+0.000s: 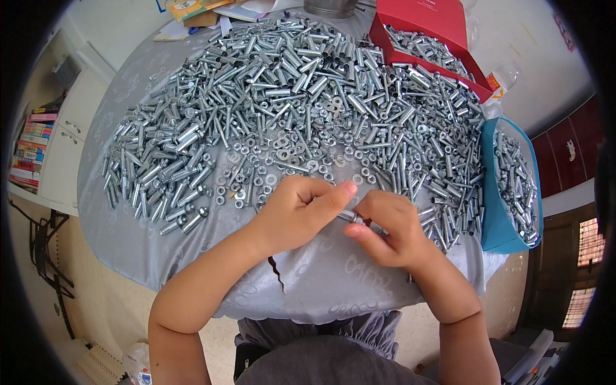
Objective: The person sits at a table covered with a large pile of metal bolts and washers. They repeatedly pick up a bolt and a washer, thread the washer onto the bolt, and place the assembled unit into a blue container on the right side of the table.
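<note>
Near the front of the table, my left hand (296, 215) is closed around one end of a silver expansion bolt (347, 216). My right hand (396, 228) pinches the same bolt's other end, where a nut or washer seems to sit. Fingers cover most of the bolt. Just beyond my hands lie loose washers (283, 154) and nuts (239, 204). To the left rests a heap of bolts with sleeves and nuts on them (186, 205). A large pile of metal sleeves and bolts (276, 83) spreads across the table behind.
A grey patterned cloth (327, 282) with a dark tear covers the table. At the back right stands an open red box (427, 16) of hardware. A blue fabric bin (497, 232) of bolts stands at the right edge. Papers (186, 9) and a metal pot (329, 8) are at the back.
</note>
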Available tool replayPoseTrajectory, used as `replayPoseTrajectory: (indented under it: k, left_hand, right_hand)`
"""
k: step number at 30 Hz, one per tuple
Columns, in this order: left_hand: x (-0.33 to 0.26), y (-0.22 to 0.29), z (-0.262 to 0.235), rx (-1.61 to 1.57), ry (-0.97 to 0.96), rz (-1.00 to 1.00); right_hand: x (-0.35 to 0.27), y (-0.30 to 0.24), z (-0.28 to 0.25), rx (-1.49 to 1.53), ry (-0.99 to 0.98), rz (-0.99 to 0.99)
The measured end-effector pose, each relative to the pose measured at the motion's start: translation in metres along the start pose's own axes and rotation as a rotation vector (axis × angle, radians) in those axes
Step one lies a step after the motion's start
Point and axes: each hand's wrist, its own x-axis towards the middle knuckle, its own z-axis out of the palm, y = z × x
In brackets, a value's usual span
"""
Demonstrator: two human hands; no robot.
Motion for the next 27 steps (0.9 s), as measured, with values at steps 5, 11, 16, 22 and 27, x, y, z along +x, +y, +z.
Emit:
replayPoseTrajectory:
  k: [5, 11, 16, 22, 27]
  left_hand:
    - [-0.003, 0.003, 0.003, 0.124, 0.053, 0.115]
    - [-0.003, 0.000, 0.002, 0.335, 0.162, 0.472]
    - [-0.002, -0.001, 0.000, 0.496, 0.190, 0.688]
    - [-0.002, 0.002, -0.004, 0.712, 0.224, 0.829]
    - [0.002, -0.005, -0.001, 0.739, 0.327, 0.824]
  right_hand:
    - [-0.002, 0.001, -0.001, 0.139, -0.042, 0.054]
    - [-0.005, -0.005, 0.001, 0.339, -0.090, 0.227]
    - [-0.007, -0.007, -0.001, 0.514, -0.150, 0.342]
    - [-0.007, -0.007, 0.001, 0.972, -0.211, 0.645]
    - [0.000, -0.002, -0.003, 1.142, -0.255, 0.872]
